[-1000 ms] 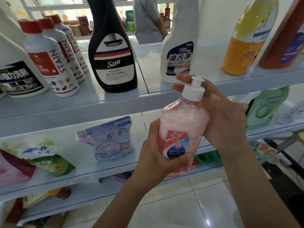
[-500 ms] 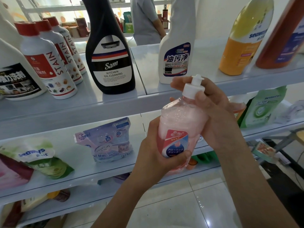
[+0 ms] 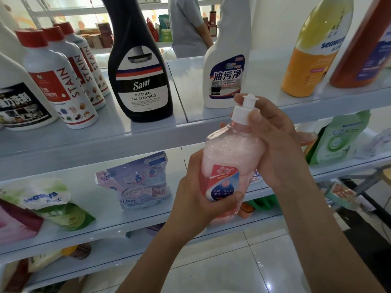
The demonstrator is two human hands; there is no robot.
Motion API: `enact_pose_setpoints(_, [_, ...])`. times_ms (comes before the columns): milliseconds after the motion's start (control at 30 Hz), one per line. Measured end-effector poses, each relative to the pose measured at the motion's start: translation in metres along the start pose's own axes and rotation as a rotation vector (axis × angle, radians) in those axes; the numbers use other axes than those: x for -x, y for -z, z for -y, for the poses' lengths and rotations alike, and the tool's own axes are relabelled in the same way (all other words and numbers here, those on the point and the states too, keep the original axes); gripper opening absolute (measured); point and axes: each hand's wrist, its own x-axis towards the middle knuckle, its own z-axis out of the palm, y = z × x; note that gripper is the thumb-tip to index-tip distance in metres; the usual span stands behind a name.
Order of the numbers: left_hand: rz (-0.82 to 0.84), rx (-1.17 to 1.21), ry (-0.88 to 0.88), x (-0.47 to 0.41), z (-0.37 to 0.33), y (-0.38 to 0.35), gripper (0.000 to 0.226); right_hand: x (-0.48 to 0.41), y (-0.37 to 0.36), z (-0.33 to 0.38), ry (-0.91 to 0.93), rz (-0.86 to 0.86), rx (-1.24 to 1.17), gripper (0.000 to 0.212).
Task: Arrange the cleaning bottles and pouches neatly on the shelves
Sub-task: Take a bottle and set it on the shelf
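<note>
I hold a clear bottle of pink liquid (image 3: 227,157) with a white push-pull cap, upright in front of the shelves. My left hand (image 3: 196,193) grips its lower body, thumb across the red and blue label. My right hand (image 3: 273,144) wraps the neck and shoulder from the right, thumb just below the cap. On the upper shelf (image 3: 148,136) stand white STAIN bottles (image 3: 61,81), a black Sam bottle (image 3: 139,77), a white spray bottle (image 3: 227,66) and a yellow-orange bottle (image 3: 315,49). The middle shelf (image 3: 110,218) carries a pastel pouch (image 3: 137,180) and a green seaways pouch (image 3: 57,204).
A green pouch (image 3: 336,140) leans on the middle shelf at right. A dark orange bottle (image 3: 368,43) stands at the upper right. Lower shelves hold more pouches. A person (image 3: 186,24) stands behind the shelving. White tiled floor (image 3: 222,267) lies below.
The bottle has stayed in both hands and tilted slightly more upright. My right hand's thumb has slid up toward the cap. The view has shifted a little.
</note>
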Motion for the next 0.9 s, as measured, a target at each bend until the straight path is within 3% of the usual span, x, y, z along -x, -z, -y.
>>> enact_pose_setpoints(433, [-0.033, 0.03, 0.011, 0.002, 0.002, -0.001, 0.073, -0.004, 0.008, -0.005, -0.039, 0.053, -0.242, 0.031])
enact_pose_setpoints(600, [-0.072, -0.008, -0.011, 0.002, 0.006, -0.002, 0.077, -0.003, 0.012, -0.006, -0.052, 0.156, -0.312, 0.033])
enact_pose_setpoints(733, [-0.041, -0.009, -0.009, 0.002, 0.003, -0.001, 0.076, 0.0, 0.013, -0.004, 0.002, 0.288, -0.251, 0.03])
enact_pose_setpoints(900, [-0.039, 0.003, -0.011, 0.003, -0.001, -0.002, 0.085, 0.002, 0.015, 0.001, -0.007, 0.336, -0.088, 0.032])
